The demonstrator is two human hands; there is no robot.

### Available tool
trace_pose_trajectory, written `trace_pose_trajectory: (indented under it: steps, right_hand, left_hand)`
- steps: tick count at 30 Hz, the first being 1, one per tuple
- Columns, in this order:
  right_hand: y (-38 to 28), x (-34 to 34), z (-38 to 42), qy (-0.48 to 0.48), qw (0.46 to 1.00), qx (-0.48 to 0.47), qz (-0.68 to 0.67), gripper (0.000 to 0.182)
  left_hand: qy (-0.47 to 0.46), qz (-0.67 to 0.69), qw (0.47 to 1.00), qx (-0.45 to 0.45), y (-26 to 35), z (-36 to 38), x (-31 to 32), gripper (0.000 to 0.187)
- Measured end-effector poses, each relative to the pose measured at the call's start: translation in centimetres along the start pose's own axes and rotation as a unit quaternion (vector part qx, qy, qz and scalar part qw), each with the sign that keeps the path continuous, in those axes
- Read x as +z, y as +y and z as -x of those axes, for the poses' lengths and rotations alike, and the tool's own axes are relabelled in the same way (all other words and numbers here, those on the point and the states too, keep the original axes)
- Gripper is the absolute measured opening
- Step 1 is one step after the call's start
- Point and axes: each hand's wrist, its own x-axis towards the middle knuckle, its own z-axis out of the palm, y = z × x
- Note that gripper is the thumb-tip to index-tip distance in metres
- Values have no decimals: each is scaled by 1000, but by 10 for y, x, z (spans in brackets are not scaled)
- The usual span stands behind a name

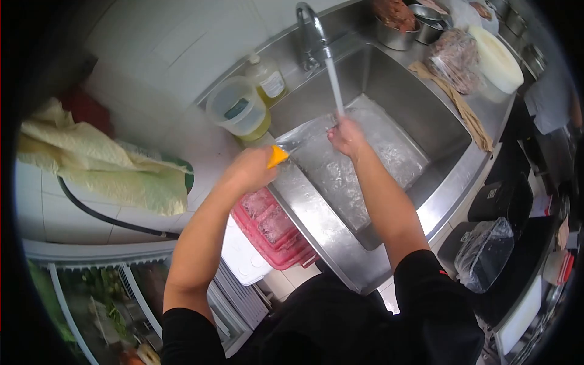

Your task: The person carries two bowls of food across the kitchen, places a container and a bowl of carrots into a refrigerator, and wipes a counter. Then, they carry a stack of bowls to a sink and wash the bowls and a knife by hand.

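Observation:
My left hand [249,170] is closed around what looks like a yellow-handled knife [278,156], held over the left rim of the sink. Its thin metallic part points toward the basin and is hard to make out against the shiny steel. Under the running water [334,85] from the tap [312,30] is my right hand [348,135], fingers curled and blurred. Whatever lies in those fingers is hidden. Rippling water covers the floor of the steel sink [420,91] below both hands.
Behind my left hand stand a clear plastic tub [234,109] and a soap bottle [266,78]. A red crate [267,228] sits below the sink's left side. Along the right ledge are a brown cloth [453,100], bagged meat [459,58] and a metal pot [396,38].

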Motion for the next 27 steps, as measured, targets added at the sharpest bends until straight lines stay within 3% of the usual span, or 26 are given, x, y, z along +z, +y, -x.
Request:
trace_pose_trajectory:
  steps: [2,4,6,7,8,10,13,15,16,17,18,19,20,21,23,26,27]
  right_hand:
    - [13,-13,0,27,999,33,-28,32]
    - [39,-26,13,-8,995,78,58,38]
    - [79,-20,46,-40,969,-27,241,37]
    - [104,-21,62,-130,914,-167,347,36]
    - [124,-20,72,-215,819,-299,439,38]
    - [108,14,113,-335,527,-427,654,46]
    - [84,15,62,-315,483,-382,722,55]
    - [63,11,-8,-163,395,-190,884,60]
    - [34,15,-16,-135,390,-158,897,59]
    - [23,5,-51,-142,544,-182,806,56]
    - [5,17,-70,-103,659,-154,729,56]
    - [-9,29,-82,-62,760,-119,636,56]
    - [-17,37,-87,-83,873,-113,467,57]
    - [-22,44,-93,-100,950,-99,279,59]
    - [-27,48,-158,-114,982,-91,118,60]
    - [-52,103,-122,-40,998,-41,38,65]
    - [-52,101,-126,-74,992,-89,-45,62]
  left_hand:
    - [-10,-7,999,-32,-14,29,-8,36]
    - [8,-7,998,-55,-31,54,-11,35]
    - [26,9,996,-82,-44,76,-12,34]
    - [35,24,994,-98,-50,86,-12,34]
    - [44,39,992,-113,-54,93,-9,34]
    - [63,86,986,-126,-65,107,-3,34]
    - [71,127,977,-159,-70,131,6,34]
    - [84,141,973,-162,-79,150,21,34]
    - [91,156,969,-171,-81,162,26,34]
    - [98,172,964,-180,-83,173,32,34]
    - [105,191,957,-189,-84,182,38,34]
    - [104,205,951,-208,-85,192,45,34]
    - [103,219,943,-228,-86,201,52,34]
    - [102,233,935,-249,-86,211,59,34]
    - [107,256,920,-275,-86,227,75,34]
    - [120,271,907,-299,-83,243,86,33]
    - [122,271,905,-302,-84,247,93,33]
